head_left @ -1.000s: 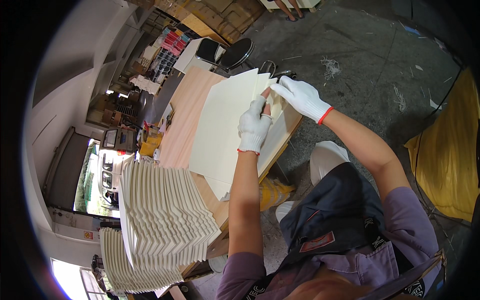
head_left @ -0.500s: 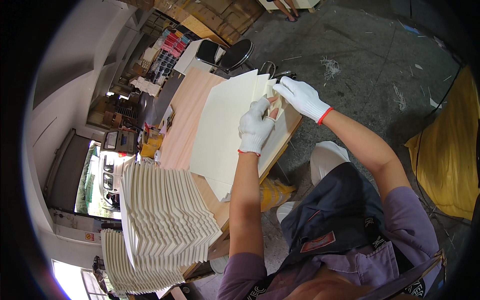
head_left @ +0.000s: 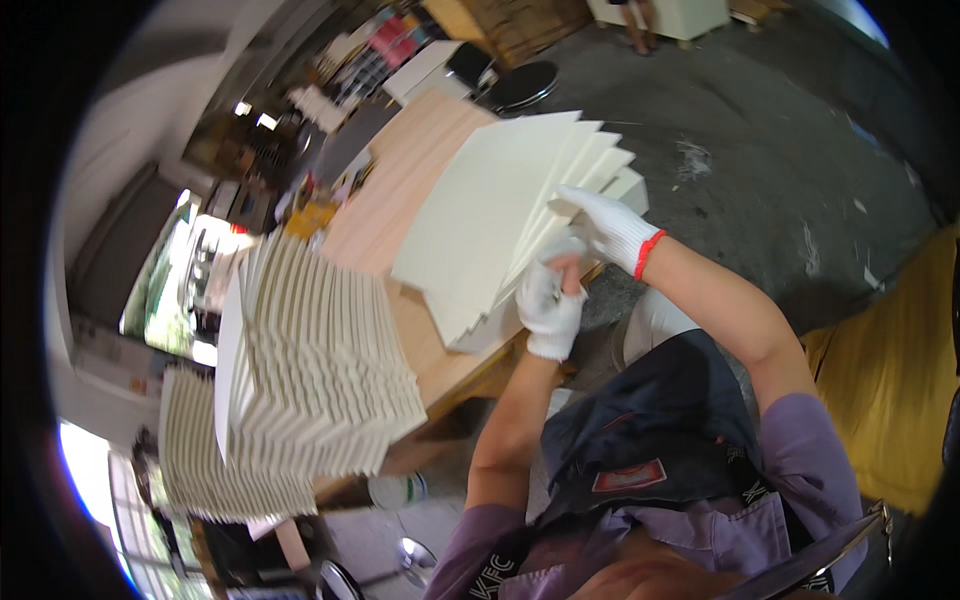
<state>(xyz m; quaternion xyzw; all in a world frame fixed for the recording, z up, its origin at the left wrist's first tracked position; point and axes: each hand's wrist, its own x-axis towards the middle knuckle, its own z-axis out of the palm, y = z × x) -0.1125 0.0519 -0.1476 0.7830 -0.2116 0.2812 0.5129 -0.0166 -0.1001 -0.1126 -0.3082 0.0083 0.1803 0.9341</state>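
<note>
Several cream-white boards lie fanned in a pile on the wooden table, their right edges stepped apart. My right hand, in a white knitted glove with a red cuff, grips the near right edges of the fanned boards, thumb on top. Just below it, my left hand is beside the same edge, in a white glove that leaves some fingertips bare. Its fingers are smeared by motion, so their hold is unclear. The undersides of the boards and the fingers behind them are hidden.
A tall stack of folded cream boards stands at the table's near left, with another stack beyond it. Bare wooden tabletop shows behind the pile. A black round stool stands past the far end. Yellow sheeting hangs at right.
The boards have spread into a wider fan at their right edges. My left hand has shifted down and right along the edge; my right hand has moved slightly lower. The view has tilted.
</note>
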